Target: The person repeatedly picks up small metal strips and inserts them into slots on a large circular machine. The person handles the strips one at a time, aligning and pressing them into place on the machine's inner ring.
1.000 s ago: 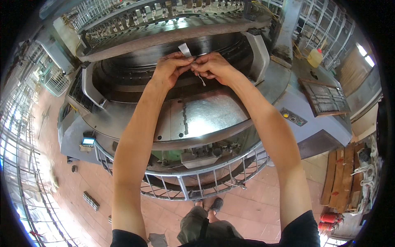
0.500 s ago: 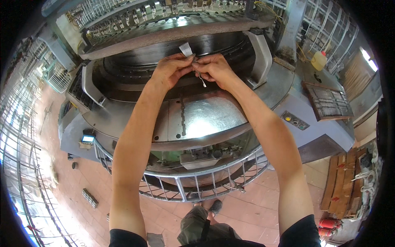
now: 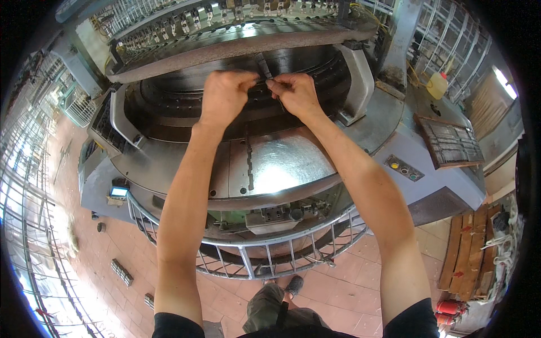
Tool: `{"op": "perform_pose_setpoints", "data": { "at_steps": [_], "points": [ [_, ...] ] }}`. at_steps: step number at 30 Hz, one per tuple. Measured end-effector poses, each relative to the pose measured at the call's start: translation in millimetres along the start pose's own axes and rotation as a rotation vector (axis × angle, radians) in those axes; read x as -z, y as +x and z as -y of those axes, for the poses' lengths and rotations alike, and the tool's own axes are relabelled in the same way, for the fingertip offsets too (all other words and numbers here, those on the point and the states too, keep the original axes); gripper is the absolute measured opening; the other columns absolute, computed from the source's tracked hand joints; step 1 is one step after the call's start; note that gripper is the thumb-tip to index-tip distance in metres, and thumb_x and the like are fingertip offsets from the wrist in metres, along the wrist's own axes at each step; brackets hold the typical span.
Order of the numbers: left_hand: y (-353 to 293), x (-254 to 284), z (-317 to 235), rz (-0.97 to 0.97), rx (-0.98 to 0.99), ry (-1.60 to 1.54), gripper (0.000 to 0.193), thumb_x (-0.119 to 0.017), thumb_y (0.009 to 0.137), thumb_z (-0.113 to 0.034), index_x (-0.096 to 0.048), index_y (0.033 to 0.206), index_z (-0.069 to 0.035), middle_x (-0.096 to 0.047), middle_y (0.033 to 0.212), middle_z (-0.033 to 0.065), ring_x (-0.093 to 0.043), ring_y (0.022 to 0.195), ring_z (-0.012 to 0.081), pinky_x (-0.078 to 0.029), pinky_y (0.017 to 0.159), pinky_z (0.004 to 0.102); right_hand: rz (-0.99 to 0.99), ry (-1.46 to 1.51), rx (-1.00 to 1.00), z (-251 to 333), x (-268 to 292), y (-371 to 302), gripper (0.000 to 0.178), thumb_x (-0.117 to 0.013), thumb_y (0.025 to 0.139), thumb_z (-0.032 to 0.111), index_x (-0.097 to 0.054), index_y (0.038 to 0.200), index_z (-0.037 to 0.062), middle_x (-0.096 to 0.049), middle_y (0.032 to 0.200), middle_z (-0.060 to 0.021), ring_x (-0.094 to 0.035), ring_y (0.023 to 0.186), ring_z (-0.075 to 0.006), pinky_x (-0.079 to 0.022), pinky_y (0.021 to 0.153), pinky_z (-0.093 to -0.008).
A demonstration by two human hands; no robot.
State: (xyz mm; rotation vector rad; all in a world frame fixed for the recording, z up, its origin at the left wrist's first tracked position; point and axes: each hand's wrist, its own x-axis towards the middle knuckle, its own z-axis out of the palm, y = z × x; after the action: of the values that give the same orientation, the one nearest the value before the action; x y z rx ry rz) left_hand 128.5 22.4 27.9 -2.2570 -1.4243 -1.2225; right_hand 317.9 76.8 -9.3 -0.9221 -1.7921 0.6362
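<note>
Left hand [image 3: 224, 94] shifts away from your right since the earlier frame

Its fingers curl; whether they grip anything, I cannot tell. Just beside them, the flat strip [image 3: 263, 66] tilts up over the dark ring [image 3: 169, 106]. Your right hand [image 3: 296, 94] pinches its lower end; a loose pinch could drop it inside.

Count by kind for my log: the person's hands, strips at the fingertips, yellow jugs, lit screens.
Hands, left and right: 2
Slim strip at the right hand's fingertips: 1
Yellow jug: 1
Lit screen: 1
Total: 5
</note>
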Motion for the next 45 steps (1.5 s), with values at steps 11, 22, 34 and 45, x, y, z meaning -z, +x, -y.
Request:
{"op": "perform_pose_setpoints", "data": {
  "at_steps": [11,22,34,45],
  "points": [
    [-9.9,-20.6,-1.5,-0.008,-0.067,0.209,0.022,-0.066,0.077,0.005,-0.079,0.091,-0.005,-0.074,0.122,0.0075,-0.074,0.089,0.0352,-0.06,0.083,0.0429,-0.002,-0.029,-0.004,1.6,-0.5,0.6,0.022,-0.074,0.094,0.019,-0.078,0.092,-0.0022,-0.072,0.072,-0.0072,-0.064,0.066,-0.0114,-0.049,0.064,-0.0284],
    [-8.9,-22.4,-3.2,-0.083,-0.098,0.216,0.02,-0.066,0.075,0.007,-0.077,0.088,-0.003,-0.071,0.13,0.0048,-0.074,0.088,0.0348,-0.061,0.078,0.0427,-0.019,-0.047,-0.012,-3.4,-2.3,2.5,0.022,-0.074,0.094,0.019,-0.078,0.095,-0.0022,-0.073,0.073,-0.0074,-0.064,0.067,-0.0109,-0.049,0.065,-0.0282],
    [-9.1,-21.8,-5.8,-0.003,-0.057,0.203,0.028,-0.068,0.067,0.009,-0.078,0.09,-0.003,-0.065,0.139,0.0075,-0.073,0.095,0.0337,-0.06,0.084,0.0444,-0.021,-0.042,-0.042,0.0,-1.0,1.0,0.022,-0.074,0.092,0.021,-0.079,0.093,-0.0012,-0.073,0.071,-0.0074,-0.063,0.063,-0.0105,-0.049,0.062,-0.0286],
    [-8.7,-21.8,-7.2,0.006,-0.072,0.212,0.028,-0.068,0.067,0.009,-0.078,0.089,-0.004,-0.065,0.14,0.0067,-0.074,0.093,0.0333,-0.061,0.081,0.0439,-0.033,-0.07,-0.048,2.6,-1.0,1.4,0.024,-0.073,0.091,0.022,-0.079,0.097,-0.0015,-0.075,0.078,-0.016,-0.071,0.073,-0.0253,-0.054,0.073,-0.0363]
  ]
}}
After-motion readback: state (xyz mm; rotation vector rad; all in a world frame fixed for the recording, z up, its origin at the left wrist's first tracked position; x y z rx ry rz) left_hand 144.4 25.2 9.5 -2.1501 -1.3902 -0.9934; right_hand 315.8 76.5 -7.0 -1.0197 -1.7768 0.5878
